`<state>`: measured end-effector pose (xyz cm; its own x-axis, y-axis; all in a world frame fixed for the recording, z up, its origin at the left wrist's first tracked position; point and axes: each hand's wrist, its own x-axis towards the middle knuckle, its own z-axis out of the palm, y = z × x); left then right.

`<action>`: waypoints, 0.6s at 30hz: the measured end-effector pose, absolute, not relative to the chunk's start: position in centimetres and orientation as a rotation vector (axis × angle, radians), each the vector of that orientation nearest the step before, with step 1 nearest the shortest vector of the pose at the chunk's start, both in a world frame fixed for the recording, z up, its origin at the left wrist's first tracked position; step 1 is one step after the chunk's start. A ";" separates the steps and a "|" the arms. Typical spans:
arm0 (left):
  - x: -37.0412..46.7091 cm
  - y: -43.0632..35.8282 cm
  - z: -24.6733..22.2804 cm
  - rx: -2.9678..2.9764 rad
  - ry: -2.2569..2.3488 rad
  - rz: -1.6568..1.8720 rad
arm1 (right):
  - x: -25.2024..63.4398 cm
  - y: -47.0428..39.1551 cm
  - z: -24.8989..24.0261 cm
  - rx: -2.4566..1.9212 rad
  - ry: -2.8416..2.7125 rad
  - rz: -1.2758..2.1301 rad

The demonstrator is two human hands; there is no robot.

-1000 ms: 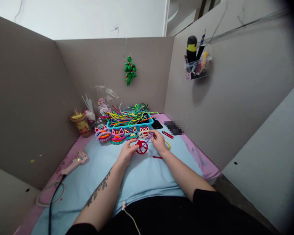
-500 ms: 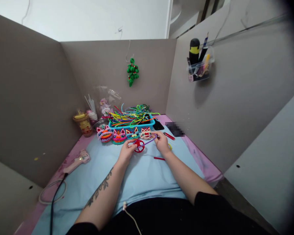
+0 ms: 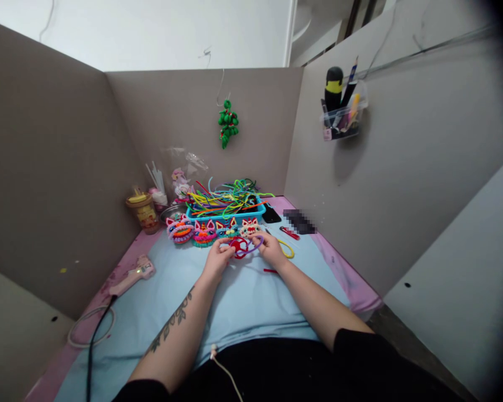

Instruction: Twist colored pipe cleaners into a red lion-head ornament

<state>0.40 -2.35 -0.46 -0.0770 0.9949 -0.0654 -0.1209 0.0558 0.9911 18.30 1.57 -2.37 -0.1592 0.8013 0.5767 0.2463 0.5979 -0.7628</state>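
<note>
My left hand (image 3: 219, 258) pinches the left side of a red pipe-cleaner ring (image 3: 239, 240) with crossing bars inside it. A purple pipe cleaner (image 3: 257, 243) starts at that ring and bends in a curve toward the right. The fingers of my right hand (image 3: 271, 249) are closed on the purple strand near its curve. Just behind both hands stand several fuzzy animal heads with pointed ears: a white and red one (image 3: 250, 226), a teal one (image 3: 227, 228), a pink one (image 3: 204, 233) and a purple-orange one (image 3: 180, 229).
Behind the heads, a blue basket (image 3: 226, 216) overflows with colored pipe cleaners. A yellow loop (image 3: 287, 250), a red strip (image 3: 270, 271) and a red-handled tool (image 3: 290, 233) lie rightward. A pink glue gun (image 3: 134, 273) with a cable rests left, near a cup (image 3: 145, 213).
My right hand has moved slightly down and left. The purple pipe cleaner has gone from a nearly straight diagonal to a rounded bend, and the yellow loop shows more.
</note>
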 end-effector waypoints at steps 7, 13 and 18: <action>0.3 -2.0 -1.2 1.081 1.125 1.290 | 17.8 1.7 -2.7 -0.859 -1.778 0.662; 0.5 -2.1 -1.2 1.065 1.011 1.369 | 17.5 2.2 -3.5 -0.918 -1.798 0.744; 0.8 -2.2 -1.0 0.964 0.977 1.390 | 17.0 2.0 -4.1 -0.871 -1.869 0.836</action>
<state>0.82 -2.23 -1.04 -0.0387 0.9991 0.0183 -0.3208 -0.0298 0.9467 17.02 2.03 -4.12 -0.3622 0.8270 0.4301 0.2309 0.5266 -0.8181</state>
